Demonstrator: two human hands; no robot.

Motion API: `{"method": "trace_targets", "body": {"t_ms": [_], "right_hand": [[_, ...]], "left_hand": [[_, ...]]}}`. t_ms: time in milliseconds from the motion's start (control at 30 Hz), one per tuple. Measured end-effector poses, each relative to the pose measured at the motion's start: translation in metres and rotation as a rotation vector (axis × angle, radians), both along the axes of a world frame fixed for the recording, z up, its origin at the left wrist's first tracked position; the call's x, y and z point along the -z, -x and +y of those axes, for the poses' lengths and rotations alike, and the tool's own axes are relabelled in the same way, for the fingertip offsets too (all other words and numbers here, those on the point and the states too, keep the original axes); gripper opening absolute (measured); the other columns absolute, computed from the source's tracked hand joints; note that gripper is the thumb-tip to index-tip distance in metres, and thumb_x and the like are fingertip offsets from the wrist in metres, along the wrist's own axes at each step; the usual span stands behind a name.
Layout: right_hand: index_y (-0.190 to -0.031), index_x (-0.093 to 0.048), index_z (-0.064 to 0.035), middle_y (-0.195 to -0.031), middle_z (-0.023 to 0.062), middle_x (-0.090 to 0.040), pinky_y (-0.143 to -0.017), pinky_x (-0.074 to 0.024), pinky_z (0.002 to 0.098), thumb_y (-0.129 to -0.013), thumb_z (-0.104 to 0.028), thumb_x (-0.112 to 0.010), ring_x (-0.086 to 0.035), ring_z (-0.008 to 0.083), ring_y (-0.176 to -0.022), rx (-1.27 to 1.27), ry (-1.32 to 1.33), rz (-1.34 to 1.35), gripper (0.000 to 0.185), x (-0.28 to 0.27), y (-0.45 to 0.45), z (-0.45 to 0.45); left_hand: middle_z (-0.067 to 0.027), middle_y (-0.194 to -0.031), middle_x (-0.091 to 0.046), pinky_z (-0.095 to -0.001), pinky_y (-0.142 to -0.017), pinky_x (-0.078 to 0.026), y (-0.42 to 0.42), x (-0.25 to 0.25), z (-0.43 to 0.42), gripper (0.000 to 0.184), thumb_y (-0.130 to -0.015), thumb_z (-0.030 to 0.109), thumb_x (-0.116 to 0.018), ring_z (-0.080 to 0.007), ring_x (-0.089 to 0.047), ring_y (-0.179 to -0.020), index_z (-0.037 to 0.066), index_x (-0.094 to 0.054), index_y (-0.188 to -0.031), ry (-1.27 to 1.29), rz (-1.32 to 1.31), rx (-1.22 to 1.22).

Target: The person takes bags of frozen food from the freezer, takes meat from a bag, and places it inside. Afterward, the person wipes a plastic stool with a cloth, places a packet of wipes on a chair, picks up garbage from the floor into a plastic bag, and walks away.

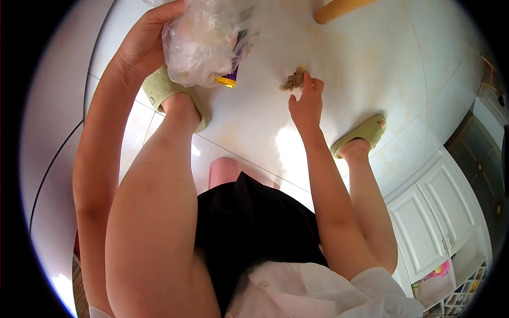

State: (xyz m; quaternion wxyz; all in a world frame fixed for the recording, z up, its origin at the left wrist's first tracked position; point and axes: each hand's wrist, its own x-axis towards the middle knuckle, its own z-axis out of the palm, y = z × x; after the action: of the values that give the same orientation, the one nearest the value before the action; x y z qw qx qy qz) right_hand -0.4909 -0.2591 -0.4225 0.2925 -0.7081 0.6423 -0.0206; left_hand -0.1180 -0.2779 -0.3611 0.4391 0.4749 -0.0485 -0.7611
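Note:
At the top left, my left hand [150, 40] grips a crumpled clear plastic bag [199, 45] by its side. A purple and yellow wrapper [229, 78] shows at the bag's lower right edge. My right hand [307, 100] reaches down to the floor with thumb and fingers apart. Just beyond its fingertips lies a small brownish, crumbly clump [292, 80]. The index finger overlaps the clump's right edge; whether it touches is unclear.
Glossy pale tiles make up the floor [371, 63]. Green slippers [363, 135] are on both feet. A wooden leg [339, 9] stands at the top, a pink object [223, 172] sits beneath me, and white cabinets [429, 222] line the right.

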Motion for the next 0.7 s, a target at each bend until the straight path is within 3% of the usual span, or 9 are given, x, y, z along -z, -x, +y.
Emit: {"method": "trace_targets", "body": {"t_ms": [67,167,300,700], "right_hand": [[-0.131,-0.046,-0.0048,-0.112,0.0101,-0.046,-0.081,-0.0498,0.0340,-0.071,-0.006,-0.074,-0.055,0.0226,-0.094,-0.069,0.047,0.067,0.067,-0.008,-0.003,-0.002],[-0.129,-0.047,-0.0043,-0.117,0.0108,-0.044,-0.082,-0.0498,0.0341,-0.071,0.000,-0.072,-0.056,0.0262,-0.098,-0.051,0.023,-0.012,0.063,0.001,-0.005,-0.008],[-0.123,-0.052,-0.0058,-0.114,0.0072,-0.047,-0.080,-0.0503,0.0326,-0.073,0.001,-0.069,-0.056,0.0228,-0.098,-0.020,-0.027,-0.034,0.053,0.005,-0.010,-0.006],[-0.090,-0.061,-0.0119,-0.095,0.0004,-0.058,-0.065,-0.0522,0.0330,-0.069,0.003,-0.065,-0.059,0.0213,-0.081,-0.303,0.275,-0.048,0.026,0.023,-0.011,0.026]], "left_hand": [[-0.0125,-0.120,-0.060,-0.0387,-0.098,-0.046,0.001,-0.003,0.000,0.048,-0.089,0.032,-0.055,-0.0252,-0.059,-0.108,0.004,-0.050,-0.127,0.007,-0.049,0.027],[-0.0126,-0.120,-0.060,-0.0384,-0.097,-0.046,-0.001,0.002,0.002,0.047,-0.089,0.032,-0.055,-0.0252,-0.059,-0.108,0.003,-0.050,-0.126,0.000,0.016,-0.012],[-0.0130,-0.120,-0.060,-0.0386,-0.097,-0.046,-0.002,0.001,0.001,0.049,-0.089,0.033,-0.056,-0.0254,-0.059,-0.108,0.003,-0.050,-0.127,0.017,0.042,0.018],[-0.0119,-0.117,-0.062,-0.0382,-0.097,-0.047,-0.004,0.006,0.000,0.048,-0.087,0.033,-0.058,-0.0243,-0.060,-0.106,0.005,-0.052,-0.126,0.033,-0.006,0.029]]}}
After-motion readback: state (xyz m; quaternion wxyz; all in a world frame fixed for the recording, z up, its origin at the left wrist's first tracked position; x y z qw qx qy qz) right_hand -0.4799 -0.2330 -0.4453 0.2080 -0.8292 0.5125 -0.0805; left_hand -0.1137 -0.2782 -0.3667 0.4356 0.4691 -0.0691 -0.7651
